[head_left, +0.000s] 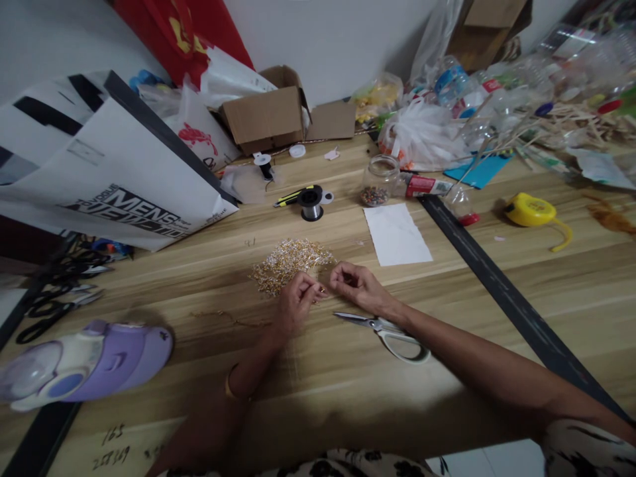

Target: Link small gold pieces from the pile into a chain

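My left hand [297,299] is closed in a pinch on a small gold beaded piece [322,289], at the near edge of a heap of gold and clear beads [291,258]. Just to its right, my right hand [358,286] is closed too, thumb and forefinger together; what it pinches is too fine to make out. A thin gold beaded strand [223,317] lies on the table and runs toward my left wrist. Scissors with white handles [397,339] rest below my right hand, blades pointing left.
Beyond the heap are a spool of wire [311,204], a yellow-black cutter [291,197], a jar of beads [380,182] and white paper [399,235]. A yellow tape measure [529,210] sits right. Left are a purple bottle [114,361], black scissors [59,301] and a paper bag [119,172].
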Motion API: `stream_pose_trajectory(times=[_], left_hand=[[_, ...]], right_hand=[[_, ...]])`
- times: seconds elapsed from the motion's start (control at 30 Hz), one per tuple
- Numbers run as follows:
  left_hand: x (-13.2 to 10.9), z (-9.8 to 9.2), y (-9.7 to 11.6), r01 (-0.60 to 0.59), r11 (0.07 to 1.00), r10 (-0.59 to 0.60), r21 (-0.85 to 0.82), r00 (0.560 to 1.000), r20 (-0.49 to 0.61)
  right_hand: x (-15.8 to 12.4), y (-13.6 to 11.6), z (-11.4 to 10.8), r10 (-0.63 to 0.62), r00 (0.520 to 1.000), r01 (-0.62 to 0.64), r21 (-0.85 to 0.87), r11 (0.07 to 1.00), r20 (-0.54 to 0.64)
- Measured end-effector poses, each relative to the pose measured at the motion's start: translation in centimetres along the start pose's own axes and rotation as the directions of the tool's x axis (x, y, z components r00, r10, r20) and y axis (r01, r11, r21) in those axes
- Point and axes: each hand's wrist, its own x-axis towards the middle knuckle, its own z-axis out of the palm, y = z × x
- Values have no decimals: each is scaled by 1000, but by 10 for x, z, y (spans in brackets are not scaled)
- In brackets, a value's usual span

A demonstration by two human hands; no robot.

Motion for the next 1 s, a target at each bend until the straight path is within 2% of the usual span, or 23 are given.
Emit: stream_pose_trajectory(times=[0.1,0.2,0.37,0.5,0.73,0.9,1.0], left_hand=[[1,0,-2,11,1000,-11,-18,1000,7],[2,-1,-4,17,1000,-17,2,1000,5],[3,-2,-4,-17,999,17,41,1000,-4],[3,-2,-4,-42,996,45,79,998,-40],[0,-2,-8,-75,980,92,183,992,-86],[1,-3,-7,-100,987,112,123,989,-93],[1,-4,-3,-94,991,102,98,991,-84]], right_hand=[[0,0,0,-56,998,56,14,998,6],[1,-1,1,-98,994,92,117,989,46],[0,-4,4,-57,989,16,287,958,134],[-1,-6,4,14,992,-48,286,957,121],[-2,0,5,60,990,-92,247,965,131],[0,-1,3,73,990,-103,269,958,121],[2,-3,2,68,992,-90,226,970,103]])
